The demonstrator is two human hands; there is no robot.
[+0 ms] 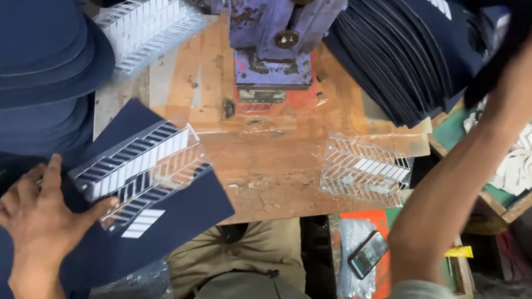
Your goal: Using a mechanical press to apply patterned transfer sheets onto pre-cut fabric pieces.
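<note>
A: Start at the left. What's the left hand (39, 216) doing?

B: It lies flat with fingers spread on a dark navy fabric piece (166, 221) at the near left corner of the wooden table (266, 166). The thumb tip touches the lower edge of a clear stencil sheet (141, 166) with white bars, which lies on that fabric. It's pressing, not pinching anything.

A: And behind that hand?

B: A stack of navy cap brims (44, 61), and further back another clear stencil sheet (149, 27).

A: Middle of the table?

B: A worn blue press machine (271, 44) at the far edge, bare wood in front of it. Right of centre, a second pile of clear stencils (366, 169) sits near the table's right edge.

A: The right hand (512, 94)?

B: Raised at the far right, up against a fanned stack of navy fabric panels (410, 55). The fingers run out of view, so I cannot tell whether they are closed on a panel or open.

A: What might go wrong?

B: I'd judge the stencil under the left thumb could slide on the fabric if the pressure eases, shifting the bars off their place. A tug at the fanned stack could also spill panels onto the stencils. A phone (368, 253) lies below the table edge, beside the forearm, where it could be knocked
</note>
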